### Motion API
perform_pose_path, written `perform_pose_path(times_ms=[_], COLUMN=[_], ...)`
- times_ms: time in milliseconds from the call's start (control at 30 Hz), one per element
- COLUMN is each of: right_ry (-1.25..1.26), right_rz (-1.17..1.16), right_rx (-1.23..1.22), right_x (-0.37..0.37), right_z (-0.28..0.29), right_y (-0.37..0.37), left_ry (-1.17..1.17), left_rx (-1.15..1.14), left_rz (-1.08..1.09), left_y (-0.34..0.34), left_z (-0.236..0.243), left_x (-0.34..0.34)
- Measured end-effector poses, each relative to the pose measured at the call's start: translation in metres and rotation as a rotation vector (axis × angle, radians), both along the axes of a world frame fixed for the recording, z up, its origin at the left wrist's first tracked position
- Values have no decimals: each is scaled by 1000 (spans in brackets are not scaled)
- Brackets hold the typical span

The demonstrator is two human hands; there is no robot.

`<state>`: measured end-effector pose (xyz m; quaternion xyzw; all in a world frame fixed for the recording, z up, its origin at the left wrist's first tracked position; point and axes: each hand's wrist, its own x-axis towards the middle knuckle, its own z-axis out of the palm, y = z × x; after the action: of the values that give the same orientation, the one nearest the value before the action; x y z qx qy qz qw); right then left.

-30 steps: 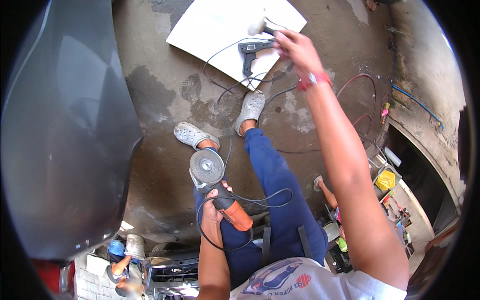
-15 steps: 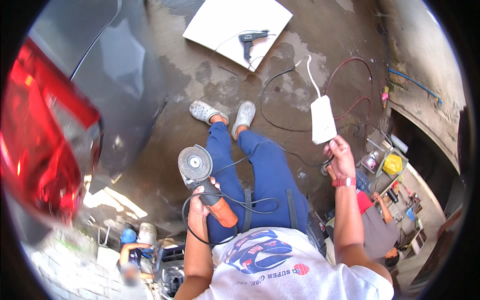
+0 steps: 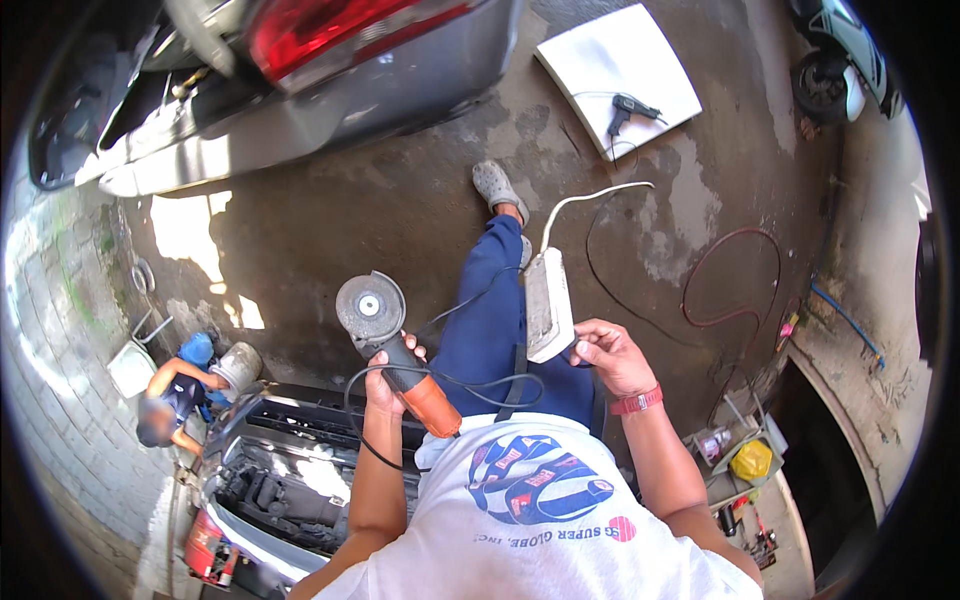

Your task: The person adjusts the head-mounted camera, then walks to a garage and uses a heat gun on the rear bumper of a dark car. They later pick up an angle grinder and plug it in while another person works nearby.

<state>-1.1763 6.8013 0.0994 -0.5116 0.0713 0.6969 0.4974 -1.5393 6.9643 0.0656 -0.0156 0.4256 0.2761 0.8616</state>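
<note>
My left hand (image 3: 392, 372) is closed around an orange and black angle grinder (image 3: 430, 402), its disc (image 3: 370, 306) tilted up and away from me. The grinder's black cord (image 3: 480, 385) loops over my forearm and across my waist. My right hand (image 3: 612, 358) pinches the near end of a white power strip (image 3: 548, 305), which hangs in front of my thigh. A small dark piece shows between thumb and strip; I cannot tell if it is a plug. A white cable (image 3: 580, 206) runs out of the strip's far end.
A grey car with a red tail light (image 3: 340, 40) stands far left. On a white panel (image 3: 660, 60) lies a black pistol-shaped tool (image 3: 630, 112). A dark red hose (image 3: 735, 232) curls at right. Behind me are an exposed engine bay (image 3: 270, 480) and a person (image 3: 180, 390) beside a bucket (image 3: 238, 366).
I have turned and stepped, so the car, panel and floor sit differently in view. The power strip has come closer to my body and leftward. Both hands keep their grips.
</note>
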Motion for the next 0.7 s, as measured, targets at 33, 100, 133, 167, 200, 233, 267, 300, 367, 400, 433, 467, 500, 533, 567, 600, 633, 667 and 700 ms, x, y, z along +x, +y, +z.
perform_pose_path(times_ms=[33,100,133,167,200,233,267,300,367,400,433,467,500,533,567,600,633,667,700], right_ry=[8,32,25,-2,-22,-72,-59,-66,-75,-107,-119,-137,-148,-181,-188,-221,-198,-250,-285], right_rz=[32,119,120,141,176,172,227,216,240,221,214,205,182,170,181,164,185,142,146], right_rx=[19,66,74,85,93,99,115,108,85,69,46,25,39,5,-60,-100,-152,-204,-204], right_x=[-11,-33,-44,-55,-68,-79,-94,-105,-133,-148,-163,-180,-196,-215,-232,-253,-270,-290,-309], right_z=[5,13,14,14,11,6,-1,-10,-33,-46,-60,-74,-88,-102,-117,-132,-147,-163,-180], right_y=[8,29,41,53,66,79,93,107,138,155,173,193,213,234,256,277,298,318,337], left_ry=[-22,6,12,14,18,19,21,29,42,52,53,49,49,77,69,56,44,39,45], left_rx=[27,40,48,63,81,97,109,121,139,154,145,138,130,126,116,104,94,70,60], left_rz=[23,94,127,157,184,206,228,256,308,329,353,377,403,407,423,440,463,482,508], left_y=[-7,-19,-22,-25,-27,-27,-30,-29,-25,-19,-13,-5,4,13,24,33,44,53,60], left_z=[7,22,28,31,34,38,43,46,48,47,45,41,38,35,33,29,27,25,25], left_x=[-13,-44,-57,-70,-83,-96,-114,-127,-155,-168,-182,-198,-216,-234,-252,-281,-299,-318,-340])
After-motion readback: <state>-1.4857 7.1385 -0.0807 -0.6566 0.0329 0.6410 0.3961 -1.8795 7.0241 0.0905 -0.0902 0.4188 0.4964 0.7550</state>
